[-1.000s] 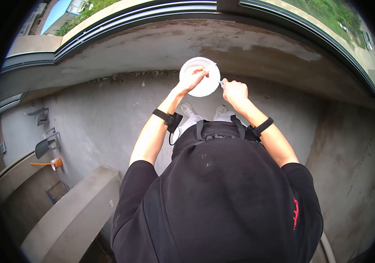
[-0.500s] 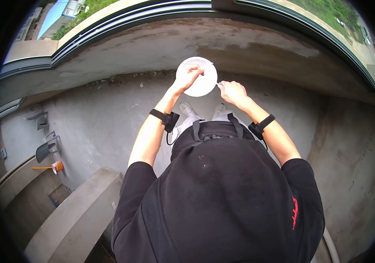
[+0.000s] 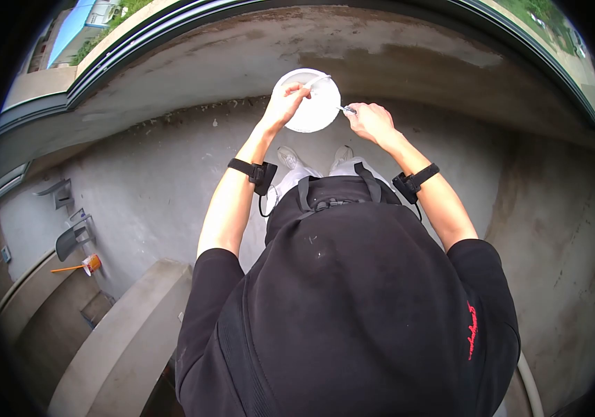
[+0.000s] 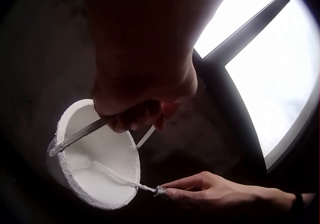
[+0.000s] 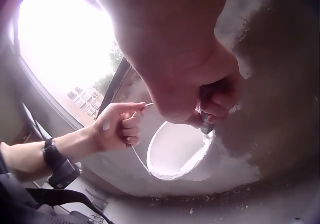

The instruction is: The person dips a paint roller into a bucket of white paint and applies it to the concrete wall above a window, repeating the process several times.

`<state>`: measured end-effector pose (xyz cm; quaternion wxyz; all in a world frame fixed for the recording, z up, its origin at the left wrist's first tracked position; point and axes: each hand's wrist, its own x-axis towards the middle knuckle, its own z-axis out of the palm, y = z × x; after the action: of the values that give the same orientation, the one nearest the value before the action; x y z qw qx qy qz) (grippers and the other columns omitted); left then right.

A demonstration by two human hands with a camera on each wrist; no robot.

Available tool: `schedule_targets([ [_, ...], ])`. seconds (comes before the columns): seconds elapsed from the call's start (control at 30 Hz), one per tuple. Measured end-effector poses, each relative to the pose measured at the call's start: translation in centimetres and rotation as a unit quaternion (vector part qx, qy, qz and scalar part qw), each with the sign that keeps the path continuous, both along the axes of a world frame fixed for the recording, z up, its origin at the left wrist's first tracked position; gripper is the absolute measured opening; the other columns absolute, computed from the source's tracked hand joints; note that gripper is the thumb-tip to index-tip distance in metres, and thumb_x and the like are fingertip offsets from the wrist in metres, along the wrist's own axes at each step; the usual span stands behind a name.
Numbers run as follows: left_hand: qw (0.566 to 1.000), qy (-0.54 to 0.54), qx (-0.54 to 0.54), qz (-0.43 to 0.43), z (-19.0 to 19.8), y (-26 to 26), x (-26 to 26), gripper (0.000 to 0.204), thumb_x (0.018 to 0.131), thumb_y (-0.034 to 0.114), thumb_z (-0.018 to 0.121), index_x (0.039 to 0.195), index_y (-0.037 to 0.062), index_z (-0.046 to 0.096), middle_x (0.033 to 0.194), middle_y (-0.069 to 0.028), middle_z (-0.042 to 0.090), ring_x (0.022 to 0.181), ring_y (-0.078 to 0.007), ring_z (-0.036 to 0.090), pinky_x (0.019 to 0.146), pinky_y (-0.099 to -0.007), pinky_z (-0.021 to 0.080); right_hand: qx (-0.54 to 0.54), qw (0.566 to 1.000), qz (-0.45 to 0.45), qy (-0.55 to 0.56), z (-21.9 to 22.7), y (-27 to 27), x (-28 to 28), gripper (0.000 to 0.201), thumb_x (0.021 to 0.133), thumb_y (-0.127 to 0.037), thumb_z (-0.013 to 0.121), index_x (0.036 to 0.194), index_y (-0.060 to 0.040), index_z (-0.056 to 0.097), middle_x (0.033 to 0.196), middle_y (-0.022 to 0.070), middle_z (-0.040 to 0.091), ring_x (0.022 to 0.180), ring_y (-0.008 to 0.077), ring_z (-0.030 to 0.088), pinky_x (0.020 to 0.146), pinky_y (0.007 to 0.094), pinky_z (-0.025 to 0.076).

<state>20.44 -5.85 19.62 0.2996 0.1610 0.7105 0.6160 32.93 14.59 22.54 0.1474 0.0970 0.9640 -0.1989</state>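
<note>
A white bucket (image 3: 309, 130), coated inside with white paste, is in front of me in the head view. My left hand (image 3: 285, 105) grips its thin handle (image 4: 82, 135), which spans the bucket's mouth in the left wrist view. The bucket tilts in that view. To the right of the rim, my right hand (image 3: 372, 124) holds the end of a slim tool (image 4: 122, 181). Its paste-coated shaft crosses the rim and reaches into the bucket. The tool's kind cannot be told. In the right wrist view, the right fingers curl round its dark grip (image 5: 206, 124).
Ahead runs a low grey wall (image 3: 242, 62) with a damp brown patch, under a window frame (image 3: 193, 26). Grey chairs (image 3: 71, 238) and an orange-and-white tub (image 3: 91, 264) with an orange stick stand at left. A concrete ledge (image 3: 124, 333) curves behind them.
My left hand has shifted from over the bucket's middle toward its left side, still on the handle. The whole head view has tipped slightly. The right hand stays beside the rim with the tool.
</note>
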Motion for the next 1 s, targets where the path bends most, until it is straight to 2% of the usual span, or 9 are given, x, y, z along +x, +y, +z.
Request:
schedule_targets([
  [0.1, 0.999, -0.046, 0.010, -0.002, -0.2, -0.1, 0.0, 0.024, 0.092, 0.028, 0.059, 0.077, 0.0094, 0.063, 0.054, 0.0103, 0.035, 0.048, -0.0015, 0.029, 0.045, -0.0219, 0.021, 0.038, 0.999, -0.007, -0.001, 0.2, -0.6, 0.1, 0.031, 0.089, -0.028, 0.054, 0.110, -0.0089, 0.066, 0.084, 0.0177, 0.068, 0.083, 0.0377, 0.066, 0.079, 0.0461, 0.052],
  [0.23, 1.000, -0.014, 0.008, -0.007, -0.3, 0.2, -0.1, 0.023, 0.091, 0.027, 0.058, 0.078, 0.0090, 0.063, 0.055, 0.0099, 0.037, 0.048, -0.0017, 0.029, 0.045, -0.0219, 0.021, 0.049, 0.998, -0.012, 0.022, 0.4, -1.1, 0.9, 0.031, 0.088, -0.028, 0.055, 0.110, -0.0091, 0.066, 0.084, 0.0169, 0.068, 0.082, 0.0369, 0.066, 0.075, 0.0458, 0.053],
  [0.3, 0.999, -0.006, -0.035, -0.006, -0.5, 0.5, -0.4, 0.022, 0.091, 0.026, 0.058, 0.079, 0.0085, 0.063, 0.055, 0.0097, 0.037, 0.048, -0.0018, 0.029, 0.045, -0.0219, 0.022, 0.035, 0.998, -0.023, 0.042, 0.8, -0.8, 1.0, 0.030, 0.088, -0.028, 0.055, 0.110, -0.0095, 0.066, 0.084, 0.0165, 0.068, 0.081, 0.0367, 0.066, 0.073, 0.0455, 0.053],
  [0.4, 0.999, -0.011, -0.040, 0.009, -1.4, 0.5, -0.6, 0.021, 0.091, 0.025, 0.057, 0.080, 0.0084, 0.063, 0.055, 0.0098, 0.037, 0.049, -0.0020, 0.029, 0.045, -0.0219, 0.022, 0.039, 0.997, -0.019, 0.067, 1.9, -1.0, 2.1, 0.023, 0.089, -0.027, 0.054, 0.100, -0.0101, 0.065, 0.079, 0.0158, 0.067, 0.076, 0.0357, 0.066, 0.071, 0.0456, 0.053],
  [0.5, 0.998, -0.045, -0.040, 0.020, -0.8, 0.6, -0.5, 0.022, 0.091, 0.025, 0.056, 0.080, 0.0077, 0.063, 0.055, 0.0099, 0.037, 0.048, -0.0021, 0.029, 0.045, -0.0223, 0.022, 0.058, 0.995, -0.016, 0.080, 3.4, -0.4, 3.3, 0.024, 0.089, -0.028, 0.054, 0.104, -0.0120, 0.063, 0.078, 0.0147, 0.067, 0.074, 0.0351, 0.066, 0.068, 0.0456, 0.053],
  [0.57, 0.997, -0.056, -0.040, 0.021, -0.6, 0.3, -0.5, 0.023, 0.092, 0.025, 0.056, 0.080, 0.0072, 0.062, 0.055, 0.0101, 0.036, 0.048, -0.0021, 0.029, 0.044, -0.0223, 0.022, 0.067, 0.996, -0.025, 0.057, 4.1, -0.3, 4.2, 0.031, 0.089, -0.031, 0.056, 0.115, -0.0158, 0.062, 0.081, 0.0149, 0.067, 0.077, 0.0353, 0.066, 0.070, 0.0456, 0.053],
  [0.7, 0.992, -0.116, -0.012, 0.049, -0.3, 0.4, -0.8, 0.028, 0.092, 0.031, 0.057, 0.080, 0.0061, 0.063, 0.053, 0.0080, 0.037, 0.046, -0.0039, 0.031, 0.043, -0.0237, 0.025, 0.073, 0.995, -0.027, 0.057, 5.4, 0.6, 5.8, 0.032, 0.090, -0.033, 0.055, 0.116, -0.0159, 0.062, 0.081, 0.0149, 0.066, 0.076, 0.0347, 0.066, 0.068, 0.0458, 0.053],
  [0.93, 0.986, -0.152, -0.023, 0.069, -1.0, 0.5, -1.1, 0.026, 0.094, 0.027, 0.055, 0.080, 0.0058, 0.060, 0.052, 0.0091, 0.035, 0.045, -0.0027, 0.029, 0.041, -0.0231, 0.024, 0.074, 0.993, -0.028, 0.083, 4.2, 2.2, 7.6, 0.033, 0.091, -0.035, 0.055, 0.117, -0.0149, 0.062, 0.080, 0.0143, 0.066, 0.075, 0.0341, 0.066, 0.067, 0.0449, 0.053],
  [1.0, 0.985, -0.155, 0.004, 0.076, -1.0, 0.3, -1.1, 0.025, 0.094, 0.026, 0.054, 0.080, 0.0059, 0.060, 0.052, 0.0089, 0.036, 0.044, -0.0029, 0.029, 0.041, -0.0235, 0.024, 0.082, 0.995, -0.029, 0.054, 4.1, 2.2, 7.7, 0.034, 0.091, -0.035, 0.055, 0.118, -0.0147, 0.061, 0.079, 0.0136, 0.066, 0.074, 0.0333, 0.066, 0.065, 0.0446, 0.053],
])
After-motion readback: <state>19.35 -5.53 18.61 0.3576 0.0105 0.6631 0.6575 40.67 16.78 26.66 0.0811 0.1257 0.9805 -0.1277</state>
